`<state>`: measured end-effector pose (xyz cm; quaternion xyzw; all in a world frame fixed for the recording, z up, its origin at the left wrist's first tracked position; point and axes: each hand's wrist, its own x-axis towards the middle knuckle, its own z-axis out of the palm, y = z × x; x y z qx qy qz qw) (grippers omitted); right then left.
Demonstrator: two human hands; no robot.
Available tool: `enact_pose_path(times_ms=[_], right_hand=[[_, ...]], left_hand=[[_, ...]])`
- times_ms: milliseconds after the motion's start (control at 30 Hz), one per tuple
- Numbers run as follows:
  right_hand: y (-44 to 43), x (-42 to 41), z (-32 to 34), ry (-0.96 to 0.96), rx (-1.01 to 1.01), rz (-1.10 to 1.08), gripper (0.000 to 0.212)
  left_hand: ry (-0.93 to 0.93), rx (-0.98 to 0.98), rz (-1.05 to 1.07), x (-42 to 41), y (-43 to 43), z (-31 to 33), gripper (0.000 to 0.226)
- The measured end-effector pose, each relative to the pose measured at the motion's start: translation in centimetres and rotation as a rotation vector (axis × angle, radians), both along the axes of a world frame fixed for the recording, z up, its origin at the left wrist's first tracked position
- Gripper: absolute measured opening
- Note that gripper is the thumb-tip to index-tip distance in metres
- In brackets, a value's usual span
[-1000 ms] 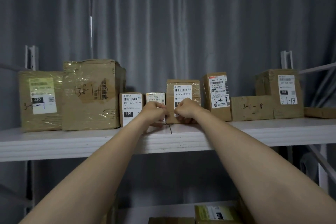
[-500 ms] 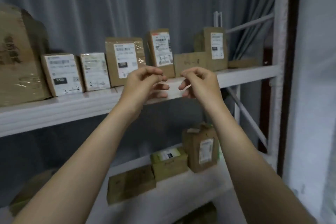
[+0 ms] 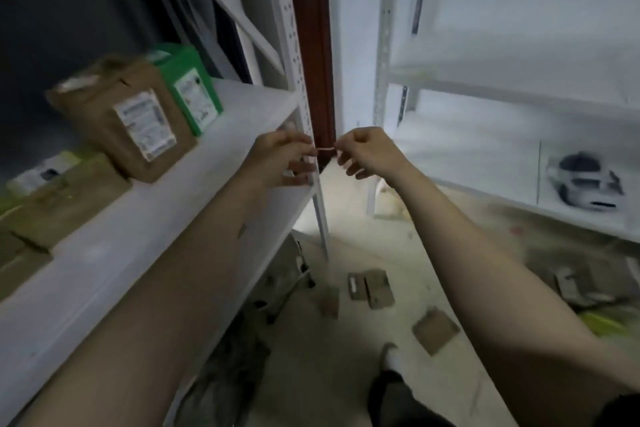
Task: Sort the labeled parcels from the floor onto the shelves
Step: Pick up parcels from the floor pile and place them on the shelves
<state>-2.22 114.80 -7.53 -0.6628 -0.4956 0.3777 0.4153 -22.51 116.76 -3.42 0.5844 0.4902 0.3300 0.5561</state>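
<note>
Ok, around me: white metal shelf [image 3: 242, 121] on my left w/ a brown cardboard parcel [image 3: 104, 107], white label facing me, and a green box [image 3: 194, 69] touching it just behind. Flatter brown parcels [image 3: 62, 204] sit nearer along the same shelf, blurred. A white perforated upright [image 3: 294, 45] and a red-brown post [image 3: 311, 45] stand right behind my hands. The second white shelf unit [image 3: 485, 156], on the right, holds a white-and-dark object [image 3: 585, 180], too blurred to name.

Left hand [image 3: 284, 159] and right hand [image 3: 367, 154] are up by the shelf corner, close together. Each pinches one end of a thin pale strip [image 3: 325, 149], thumb + forefinger, other fingers loosely curled. The strip runs left-right btwn them, approx level.

Task stuff: flat brown cardboard parcel [image 3: 370, 288] lies on the pale floor [image 3: 329, 374] btwn the two units, well below my hands, white label on its left part. Long axis, can't tell, too blurred. A squarish flat cardboard parcel [image 3: 434, 329] lies near it, corner pointing at me. My shoe [image 3: 393, 357] is just beside that one.
</note>
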Motion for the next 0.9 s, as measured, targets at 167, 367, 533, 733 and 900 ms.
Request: enact_pose_path(times_ms=[167, 367, 533, 733, 900], right_hand=[[1.2, 9.3, -13.3, 0.074, -0.352, -0.106, 0.018], [2.8, 15.6, -29.1, 0.107, -0.671, -0.138, 0.024], [3.0, 17.2, -40.9, 0.249, -0.841, -0.259, 0.029], [4.7, 18.3, -57.5, 0.336, -0.955, -0.435, 0.024], [7.2, 19.9, -74.0, 0.333, -1.024, -0.539, 0.019]], left_hand=[[0.131, -0.359, -0.091, 8.6, 3.7, -15.3, 0.009], [0.149, -0.772, 0.075, 15.3, 6.9, -31.2, 0.016], [0.23, -1.013, 0.147, 17.8, 8.4, -42.7, 0.017], [0.372, -1.127, 0.076, 20.4, 11.4, -60.0, 0.008], [0.404, -1.198, 0.067, 23.3, 12.8, -76.9, 0.009]])
